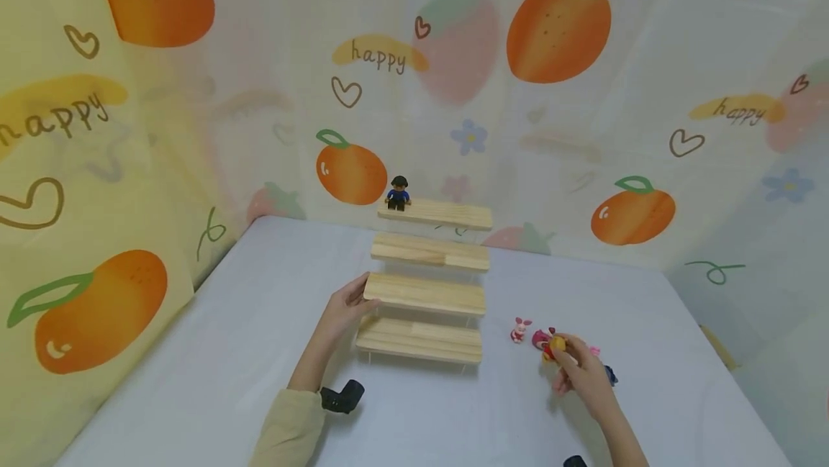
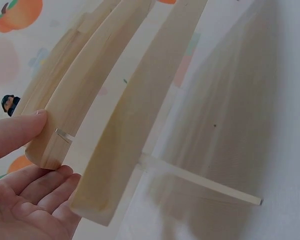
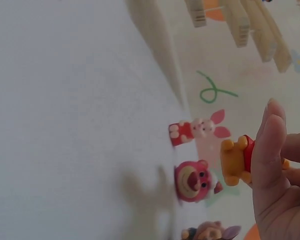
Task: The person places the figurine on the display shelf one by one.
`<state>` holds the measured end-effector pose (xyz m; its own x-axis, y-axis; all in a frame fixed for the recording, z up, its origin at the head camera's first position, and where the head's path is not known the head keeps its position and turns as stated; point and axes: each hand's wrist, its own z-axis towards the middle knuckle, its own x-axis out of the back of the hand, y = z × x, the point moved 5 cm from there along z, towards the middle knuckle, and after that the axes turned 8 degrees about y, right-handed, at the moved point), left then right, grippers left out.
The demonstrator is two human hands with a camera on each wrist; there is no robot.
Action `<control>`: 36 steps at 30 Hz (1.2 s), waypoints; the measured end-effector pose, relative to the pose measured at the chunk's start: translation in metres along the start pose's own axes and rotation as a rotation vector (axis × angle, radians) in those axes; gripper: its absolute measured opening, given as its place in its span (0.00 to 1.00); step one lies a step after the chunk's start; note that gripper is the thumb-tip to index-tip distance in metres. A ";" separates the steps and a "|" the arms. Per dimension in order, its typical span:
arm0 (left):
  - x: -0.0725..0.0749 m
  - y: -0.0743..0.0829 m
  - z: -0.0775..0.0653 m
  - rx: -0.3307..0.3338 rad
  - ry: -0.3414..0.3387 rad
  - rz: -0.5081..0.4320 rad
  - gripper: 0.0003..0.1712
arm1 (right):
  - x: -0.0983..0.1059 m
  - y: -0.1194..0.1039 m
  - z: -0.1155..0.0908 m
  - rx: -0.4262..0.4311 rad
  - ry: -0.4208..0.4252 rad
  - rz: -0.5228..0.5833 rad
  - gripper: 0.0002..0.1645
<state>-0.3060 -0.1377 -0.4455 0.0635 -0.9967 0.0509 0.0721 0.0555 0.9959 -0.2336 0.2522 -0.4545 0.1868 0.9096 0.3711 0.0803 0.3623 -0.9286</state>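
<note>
The bear (image 3: pixel 234 162) is in the right hand (image 1: pixel 588 373), pinched between thumb and fingers, and appears raised off the table (image 1: pixel 214 381), to the right of the rack (image 1: pixel 424 287). To an onlooker, sound handling here calls for a light pinch around the body with the feet left free, and a path that clears the neighbouring figures without tipping them; the left hand (image 1: pixel 346 309) should only steady, since the rack's slim legs (image 2: pixel 205 180) look easily shifted. The bear is small, with stubby golden-yellow limbs, a red shirt and a yellow head; in the right wrist view the hand hides much of its upper part. Near it are a pink bear (image 1: pixel 540 339) and, farther left, a pig (image 1: pixel 519 332) in red; other figures show only in part around the right hand. The left hand grips the left end of the second board (image 1: pixel 434 296) from the front, thumb on one side, fingers on the other. The rack has four wooden boards in rising steps; a doll (image 1: pixel 398 196) in blue is at the topmost one's left end. Behind hangs a fruit-printed curtain (image 1: pixel 291 57).
</note>
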 end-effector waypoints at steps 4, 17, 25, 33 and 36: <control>0.001 -0.001 -0.001 0.003 0.001 -0.002 0.40 | -0.001 -0.009 0.003 0.030 -0.006 -0.005 0.21; 0.000 0.000 0.002 -0.008 0.016 0.000 0.39 | -0.006 -0.045 0.020 0.138 -0.032 0.045 0.23; 0.002 -0.002 0.001 0.020 0.021 0.048 0.41 | -0.007 -0.063 0.024 0.169 -0.025 0.054 0.24; 0.003 -0.003 0.002 0.022 0.023 0.040 0.41 | -0.012 -0.077 0.029 0.173 -0.035 0.061 0.24; 0.003 -0.004 0.001 0.027 0.029 0.052 0.41 | -0.014 -0.080 0.029 0.186 -0.034 0.073 0.25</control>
<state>-0.3074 -0.1411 -0.4497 0.0948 -0.9904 0.1006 0.0413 0.1049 0.9936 -0.2712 0.2162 -0.3862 0.1520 0.9401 0.3053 -0.1152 0.3236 -0.9392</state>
